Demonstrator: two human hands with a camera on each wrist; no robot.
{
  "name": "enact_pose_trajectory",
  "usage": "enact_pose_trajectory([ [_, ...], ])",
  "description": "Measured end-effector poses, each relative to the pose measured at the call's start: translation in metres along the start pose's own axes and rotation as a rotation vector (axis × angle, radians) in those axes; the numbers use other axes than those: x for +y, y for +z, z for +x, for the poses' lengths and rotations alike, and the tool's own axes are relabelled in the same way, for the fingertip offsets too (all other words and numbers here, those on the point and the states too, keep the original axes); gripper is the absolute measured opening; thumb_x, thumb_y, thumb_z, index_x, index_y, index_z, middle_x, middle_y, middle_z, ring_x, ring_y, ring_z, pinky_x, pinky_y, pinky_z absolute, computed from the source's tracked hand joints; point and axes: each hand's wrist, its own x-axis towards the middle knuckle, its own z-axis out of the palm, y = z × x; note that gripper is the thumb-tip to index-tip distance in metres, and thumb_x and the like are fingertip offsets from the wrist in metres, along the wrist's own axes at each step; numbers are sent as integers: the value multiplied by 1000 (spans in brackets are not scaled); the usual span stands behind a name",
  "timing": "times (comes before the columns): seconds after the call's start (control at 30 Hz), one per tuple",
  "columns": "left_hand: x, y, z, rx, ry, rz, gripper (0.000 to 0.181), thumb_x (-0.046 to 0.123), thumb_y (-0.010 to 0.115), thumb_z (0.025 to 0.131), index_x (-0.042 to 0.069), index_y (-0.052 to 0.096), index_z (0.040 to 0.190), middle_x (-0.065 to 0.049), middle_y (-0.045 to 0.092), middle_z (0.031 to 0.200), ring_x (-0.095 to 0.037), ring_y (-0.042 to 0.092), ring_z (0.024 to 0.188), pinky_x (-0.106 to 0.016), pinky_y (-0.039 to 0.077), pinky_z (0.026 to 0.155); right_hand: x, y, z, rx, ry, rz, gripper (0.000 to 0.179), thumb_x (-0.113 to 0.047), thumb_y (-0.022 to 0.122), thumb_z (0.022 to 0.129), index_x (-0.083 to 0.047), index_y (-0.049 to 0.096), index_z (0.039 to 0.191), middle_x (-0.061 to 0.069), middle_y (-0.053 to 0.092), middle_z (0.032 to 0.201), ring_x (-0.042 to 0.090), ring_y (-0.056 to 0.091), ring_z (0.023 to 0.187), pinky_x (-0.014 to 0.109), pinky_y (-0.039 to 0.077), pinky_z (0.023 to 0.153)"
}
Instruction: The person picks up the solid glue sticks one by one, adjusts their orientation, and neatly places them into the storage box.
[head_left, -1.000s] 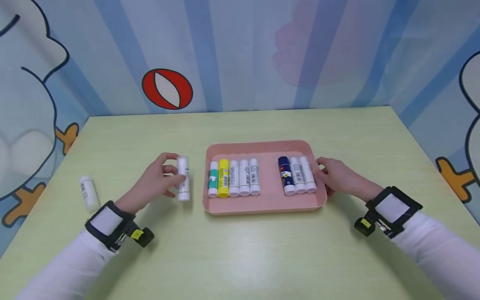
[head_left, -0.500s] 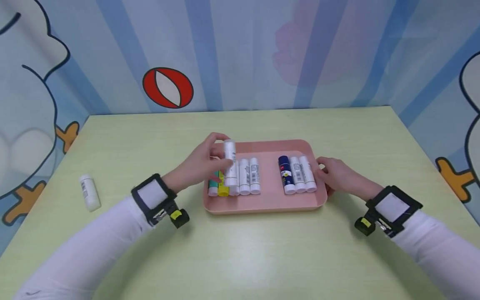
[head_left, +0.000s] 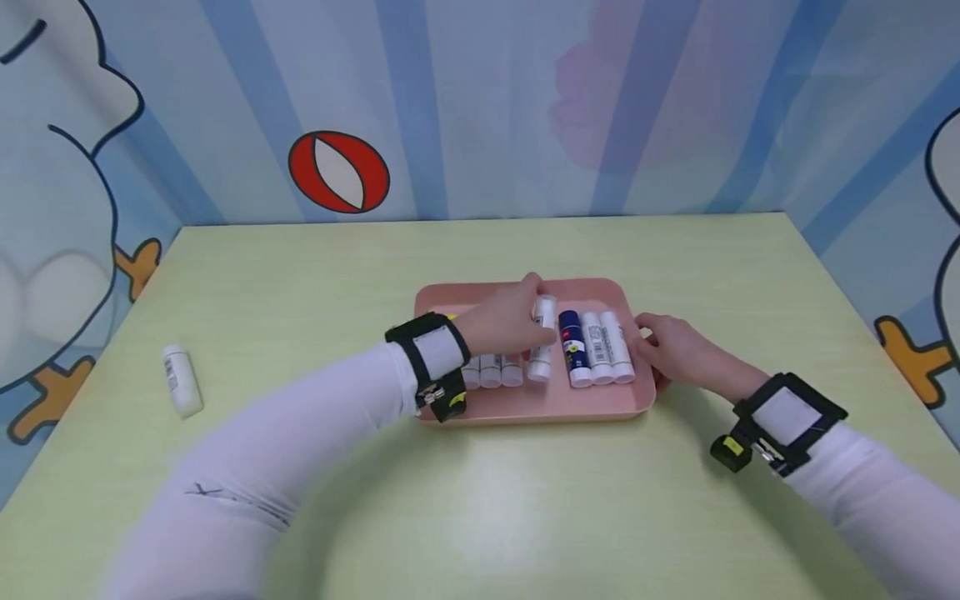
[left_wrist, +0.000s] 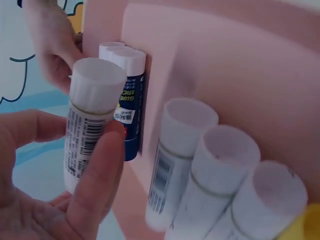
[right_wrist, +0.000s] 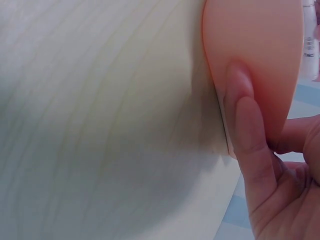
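My left hand (head_left: 504, 323) holds a white glue stick (left_wrist: 95, 90) between thumb and fingers, over the pink tray (head_left: 540, 408). This stick stands in the gap between two groups of glue sticks, just left of a navy one (head_left: 574, 350). To its left, white glue sticks (head_left: 491, 372) lie side by side, partly hidden under my hand; a yellow one (left_wrist: 306, 225) peeks in at the corner of the left wrist view. My right hand (head_left: 675, 348) pinches the tray's right rim, its fingers (right_wrist: 250, 125) against the outer wall.
Two white glue sticks (head_left: 597, 348) lie right of the navy one in the tray. Another white glue stick (head_left: 182, 381) lies alone on the pale table (head_left: 300, 275) at the left. A patterned blue backdrop (head_left: 480, 108) rises behind the table.
My left hand has carried the white glue stick rightward from the table left of the tray, across the left group, to the gap beside the navy stick. The right hand stays at the rim.
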Motion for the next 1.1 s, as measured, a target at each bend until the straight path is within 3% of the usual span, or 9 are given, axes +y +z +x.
enact_pose_trajectory([
  [0.2, -6, 17, 25, -19, -72, -46, 66, 20, 64, 80, 5, 27, 133, -8, 51, 102, -16, 60, 67, -26, 49, 55, -1, 1, 1, -3, 7, 5, 37, -14, 39, 95, 9, 33, 123, 17, 58, 88, 19, 57, 56, 34, 49, 53],
  [0.33, -10, 26, 39, -44, -146, -65, 68, 19, 64, 80, 4, 25, 134, -11, 53, 100, -21, 60, 59, -31, 49, 50, -1, 2, 1, 0, 13, 7, 37, -15, 39, 95, 9, 33, 123, 17, 58, 88, 19, 57, 56, 34, 49, 53],
  [0.43, -13, 33, 48, -65, -191, -40, 60, 19, 64, 80, 2, 32, 128, -11, 54, 96, -21, 60, 57, -31, 49, 48, 1, 3, 0, 4, 24, 2, 38, -15, 39, 95, 9, 33, 124, 16, 58, 88, 19, 56, 56, 34, 49, 53],
  [0.6, -14, 41, 60, -78, -213, 21, 40, 16, 62, 79, 1, 43, 111, -11, 57, 88, -21, 60, 54, -30, 49, 47, 2, 3, 0, 4, 31, 1, 39, -17, 40, 95, 8, 32, 125, 15, 58, 88, 19, 56, 57, 34, 49, 54],
  [0.7, -14, 44, 64, -75, -212, 61, 36, 16, 62, 80, 2, 44, 107, -11, 57, 86, -20, 60, 52, -29, 48, 46, 3, 3, 0, 4, 24, 3, 39, -17, 40, 95, 8, 33, 125, 15, 58, 88, 19, 56, 57, 34, 49, 54],
  [0.83, -12, 45, 66, -64, -209, 103, 44, 18, 61, 81, 2, 40, 116, -10, 56, 91, -18, 59, 50, -27, 48, 45, 4, 3, 0, 1, 19, 8, 38, -16, 40, 95, 8, 33, 124, 14, 58, 87, 19, 56, 56, 34, 49, 53],
  [1.1, -6, 45, 61, -29, -186, 124, 54, 19, 62, 82, 0, 35, 124, -10, 54, 98, -15, 58, 55, -26, 47, 46, 2, 2, -1, 10, 13, 4, 37, -15, 40, 95, 8, 34, 123, 15, 58, 88, 19, 56, 56, 34, 49, 53],
])
